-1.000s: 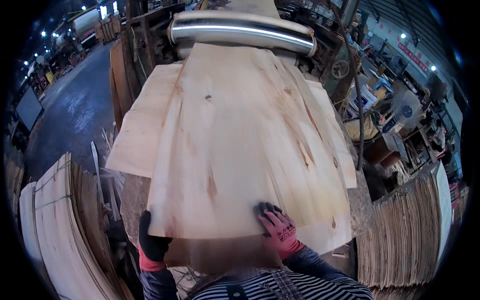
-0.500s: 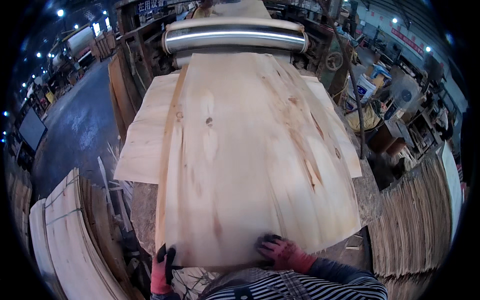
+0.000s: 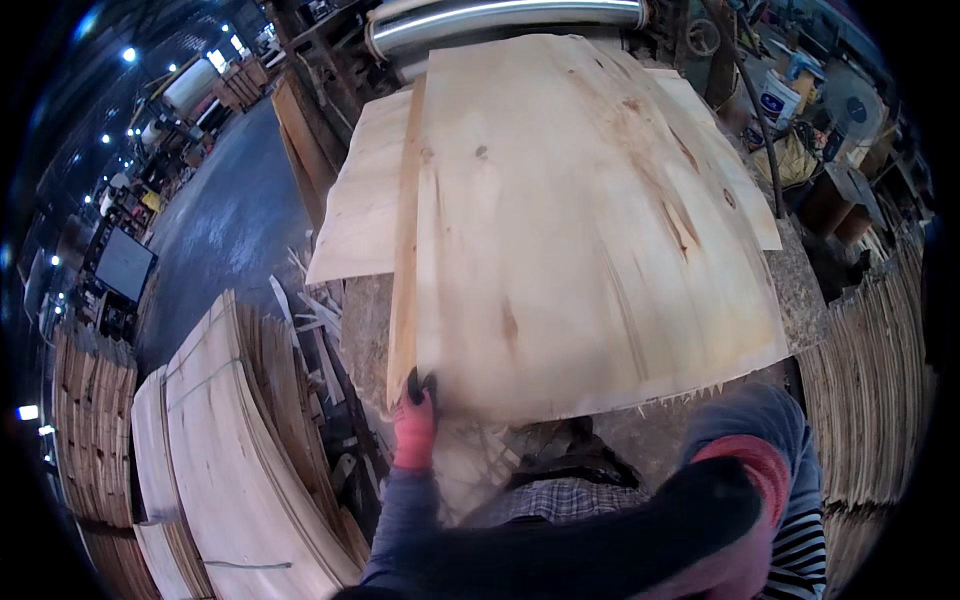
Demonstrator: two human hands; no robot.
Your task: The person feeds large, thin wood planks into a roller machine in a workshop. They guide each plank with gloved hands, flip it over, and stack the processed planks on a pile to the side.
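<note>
A large pale wood veneer sheet [image 3: 560,240] with brown knots and streaks lies before me, its ragged near edge toward my body. Along its left side runs a narrow, yellower veneer strip [image 3: 408,250]. My left hand [image 3: 415,430], in a pink glove with black fingertips, is closed at the near left corner, where strip and sheet meet. My right hand [image 3: 640,540] is raised close to the camera across the lower edge, large, dark and blurred; its fingers cannot be made out. Another veneer sheet [image 3: 360,190] lies underneath, showing at both sides.
A shiny metal roller [image 3: 510,18] of a machine stands at the far end. Strapped veneer stacks [image 3: 240,440] stand at the left, and a tall stack [image 3: 870,370] at the right. Wood scraps [image 3: 320,315] litter the left side. A fan [image 3: 850,108] and white bucket [image 3: 778,100] are far right.
My right hand has left the sheet's near edge and come up close to the camera. My left hand stays at the near left corner. The view has shifted, placing the sheet higher and farther right.
</note>
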